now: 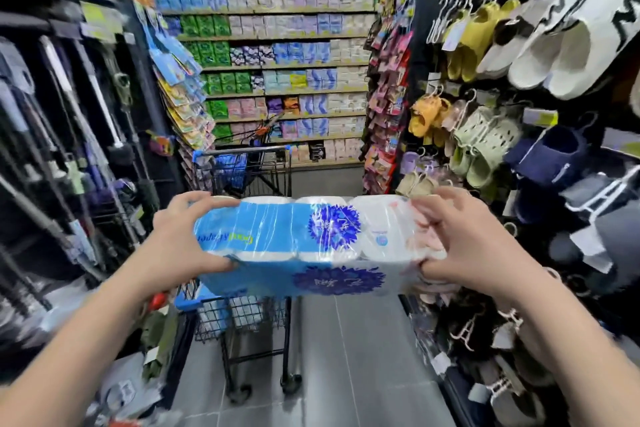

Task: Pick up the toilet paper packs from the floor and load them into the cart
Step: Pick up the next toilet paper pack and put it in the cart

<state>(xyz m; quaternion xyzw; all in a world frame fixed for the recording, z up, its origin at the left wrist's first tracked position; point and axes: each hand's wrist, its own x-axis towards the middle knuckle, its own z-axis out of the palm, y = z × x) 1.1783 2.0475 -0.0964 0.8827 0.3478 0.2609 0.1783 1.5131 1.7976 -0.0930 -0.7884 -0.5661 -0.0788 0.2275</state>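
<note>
on the left, a dark rack (69,121) of long-handled tools lines a shop aisle. the left hand (183,236) grips the blue left end of a toilet paper pack (304,246), fingers curled over its top and thumb under the edge. the plastic-wrapped pack is held level in the air between both hands, just above and in front of a wire cart (273,177) standing on the grey floor (346,357). the right hand (464,243) clutches the pack's white right end. slippers (485,45) hang on the right.
</note>
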